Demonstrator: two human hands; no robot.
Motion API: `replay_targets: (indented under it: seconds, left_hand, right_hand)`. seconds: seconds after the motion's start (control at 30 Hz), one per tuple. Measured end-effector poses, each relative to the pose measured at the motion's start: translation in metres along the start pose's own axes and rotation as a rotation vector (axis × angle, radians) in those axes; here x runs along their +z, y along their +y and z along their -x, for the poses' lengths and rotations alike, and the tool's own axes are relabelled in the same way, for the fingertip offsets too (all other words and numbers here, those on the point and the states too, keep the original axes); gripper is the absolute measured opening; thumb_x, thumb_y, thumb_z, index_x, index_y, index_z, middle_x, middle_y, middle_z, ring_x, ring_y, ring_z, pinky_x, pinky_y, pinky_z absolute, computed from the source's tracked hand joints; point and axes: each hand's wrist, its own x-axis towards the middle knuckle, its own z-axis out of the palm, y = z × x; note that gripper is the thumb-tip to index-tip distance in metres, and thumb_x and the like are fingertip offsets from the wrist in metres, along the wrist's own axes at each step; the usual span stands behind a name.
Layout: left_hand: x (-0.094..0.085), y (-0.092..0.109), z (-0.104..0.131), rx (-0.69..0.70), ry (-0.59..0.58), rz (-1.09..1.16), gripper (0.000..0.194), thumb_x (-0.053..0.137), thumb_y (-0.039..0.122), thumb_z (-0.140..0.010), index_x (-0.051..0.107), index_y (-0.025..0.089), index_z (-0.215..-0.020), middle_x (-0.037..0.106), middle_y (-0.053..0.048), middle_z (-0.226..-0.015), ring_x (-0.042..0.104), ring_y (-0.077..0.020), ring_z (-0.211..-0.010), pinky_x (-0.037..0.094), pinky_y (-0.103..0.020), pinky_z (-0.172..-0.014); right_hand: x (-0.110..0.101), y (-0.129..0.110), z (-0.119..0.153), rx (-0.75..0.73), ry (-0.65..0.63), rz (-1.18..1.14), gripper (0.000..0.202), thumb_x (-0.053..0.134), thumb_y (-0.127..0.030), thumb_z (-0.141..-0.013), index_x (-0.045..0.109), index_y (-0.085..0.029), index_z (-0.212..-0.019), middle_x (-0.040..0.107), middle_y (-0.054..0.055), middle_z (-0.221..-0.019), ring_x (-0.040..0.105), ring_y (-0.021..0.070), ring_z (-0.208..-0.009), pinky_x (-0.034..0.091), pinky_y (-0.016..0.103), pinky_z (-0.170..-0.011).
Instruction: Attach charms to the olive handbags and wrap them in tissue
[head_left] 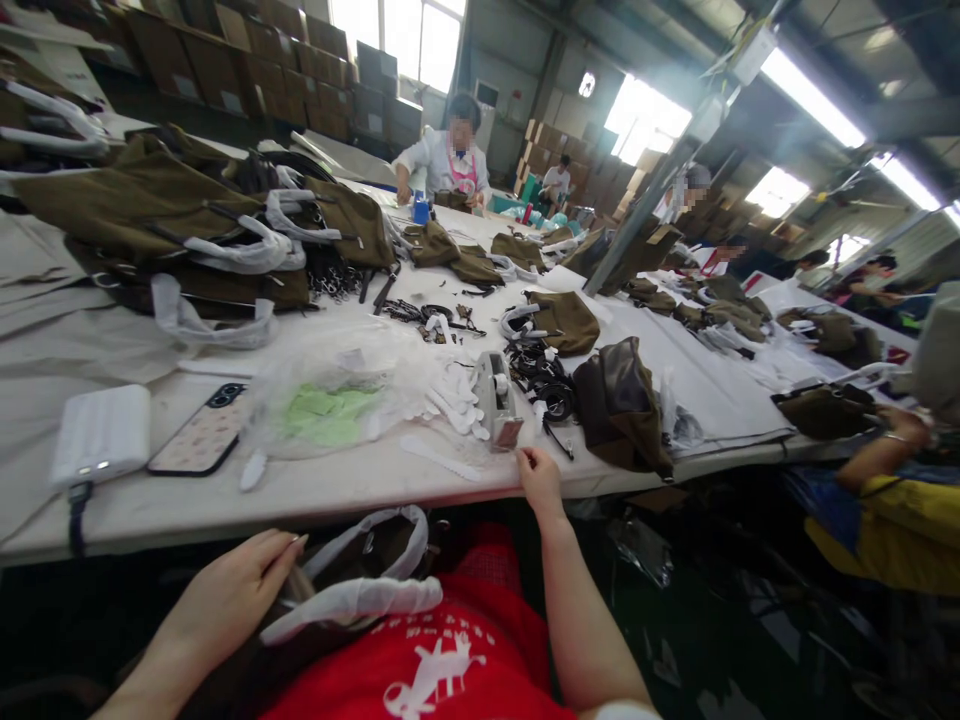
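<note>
On my lap lies a dark bag (341, 560) with two handles wrapped in white (360, 600). My left hand (251, 580) is closed on the bag's edge, left of the handles. My right hand (538, 475) is at the table's front edge, fingers pinched together beside the grey tape dispenser (496, 400); whatever is between the fingertips is too small to make out. White paper strips (454, 400) lie left of the dispenser. Behind and right of it are black coiled straps (551, 385) and a brown bag with a dark leather panel (622, 405).
A phone (202, 430), a white power bank (101, 435) and clear plastic with green pieces (330, 412) lie on the left of the table (360, 480). Olive bags (150, 210) are piled behind them. A person (457, 160) works across the table; another person's arm (885, 450) is at right.
</note>
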Motion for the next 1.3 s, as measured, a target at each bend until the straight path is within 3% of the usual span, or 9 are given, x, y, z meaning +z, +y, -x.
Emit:
replay_targets:
  seconds: [0.2, 0.43, 0.57, 0.77, 0.87, 0.97, 1.1, 1.17, 1.3]
  left_hand:
    - [0.003, -0.005, 0.000, 0.035, 0.026, -0.004, 0.048, 0.038, 0.054, -0.088, 0.074, 0.022, -0.083, 0.077, -0.008, -0.092, 0.073, -0.0261, -0.085, 0.058, -0.032, -0.076]
    - [-0.002, 0.003, 0.005, 0.039, 0.035, -0.007, 0.048, 0.036, 0.054, -0.092, 0.072, 0.024, -0.082, 0.075, -0.006, -0.091, 0.072, -0.0212, -0.081, 0.057, -0.027, -0.073]
    - [-0.011, 0.023, 0.011, 0.084, 0.118, -0.024, 0.047, 0.037, 0.051, -0.093, 0.073, 0.023, -0.083, 0.065, -0.011, -0.125, 0.066, -0.0242, -0.107, 0.051, -0.033, -0.097]
    - [-0.022, 0.053, 0.022, 0.165, 0.186, -0.036, 0.034, 0.044, 0.034, -0.094, 0.071, 0.020, -0.081, 0.027, -0.008, -0.159, 0.037, -0.0295, -0.140, 0.038, -0.044, -0.113]
    - [-0.024, 0.053, 0.026, 0.180, 0.181, -0.048, 0.031, 0.043, 0.028, -0.095, 0.070, 0.019, -0.083, 0.044, -0.011, -0.150, 0.042, -0.0288, -0.136, 0.041, -0.045, -0.110]
    - [-0.026, 0.047, 0.030, 0.133, 0.126, -0.029, 0.028, 0.041, 0.025, -0.096, 0.068, 0.020, -0.087, 0.070, -0.009, -0.109, 0.065, -0.0217, -0.104, 0.053, -0.035, -0.092]
    - [-0.028, 0.043, 0.032, 0.068, 0.095, -0.004, 0.028, 0.041, 0.022, -0.097, 0.064, 0.020, -0.081, 0.069, -0.004, -0.083, 0.066, -0.0174, -0.079, 0.053, -0.028, -0.074]
    - [-0.028, 0.043, 0.031, 0.074, 0.101, 0.004, 0.028, 0.042, 0.022, -0.096, 0.064, 0.020, -0.079, 0.068, -0.004, -0.081, 0.065, -0.0171, -0.077, 0.052, -0.027, -0.072]
    - [-0.027, 0.044, 0.028, 0.108, 0.126, 0.015, 0.026, 0.043, 0.020, -0.095, 0.062, 0.020, -0.076, 0.068, -0.004, -0.082, 0.065, -0.0183, -0.078, 0.051, -0.028, -0.072]
  right_hand:
    - [-0.019, -0.001, -0.004, 0.060, 0.364, 0.018, 0.033, 0.042, -0.042, -0.089, 0.060, -0.014, -0.087, 0.063, 0.009, -0.077, 0.057, 0.0207, -0.070, 0.045, 0.033, -0.070]
    - [-0.070, -0.052, 0.011, -0.322, 0.704, 0.063, 0.017, 0.055, -0.029, -0.090, 0.056, -0.018, -0.078, 0.058, 0.004, -0.074, 0.053, 0.0167, -0.067, 0.044, 0.030, -0.066]
    - [-0.063, -0.102, 0.025, -0.533, 0.486, -0.032, 0.012, 0.058, -0.023, -0.089, 0.056, -0.019, -0.078, 0.060, 0.003, -0.078, 0.056, 0.0155, -0.071, 0.047, 0.029, -0.070]
    - [0.002, -0.165, 0.058, -0.573, -0.219, -0.236, 0.014, 0.056, -0.025, -0.090, 0.058, -0.020, -0.077, 0.060, 0.003, -0.078, 0.055, 0.0132, -0.066, 0.046, 0.026, -0.064]
    - [0.024, -0.183, 0.071, -0.577, -0.467, -0.365, 0.014, 0.057, -0.026, -0.088, 0.058, -0.020, -0.075, 0.060, 0.002, -0.076, 0.055, 0.0132, -0.066, 0.045, 0.025, -0.062]
    - [0.033, -0.190, 0.072, -0.550, -0.504, -0.458, 0.018, 0.057, -0.025, -0.089, 0.056, -0.020, -0.071, 0.058, 0.001, -0.072, 0.055, 0.0141, -0.066, 0.045, 0.025, -0.062]
    - [0.035, -0.196, 0.065, -0.628, -0.282, -0.342, 0.005, 0.056, -0.020, -0.089, 0.061, -0.020, -0.091, 0.064, 0.005, -0.088, 0.057, 0.0139, -0.064, 0.048, 0.027, -0.062]
    - [0.033, -0.204, 0.069, -0.805, -0.250, -0.254, 0.026, 0.052, -0.015, -0.090, 0.059, -0.022, -0.114, 0.065, 0.009, -0.109, 0.064, 0.0168, -0.080, 0.050, 0.029, -0.072]
    - [0.044, -0.229, 0.087, -1.092, -0.644, -0.009, 0.047, 0.047, -0.009, -0.087, 0.051, -0.022, -0.132, 0.064, 0.009, -0.123, 0.062, 0.0209, -0.105, 0.049, 0.030, -0.086]
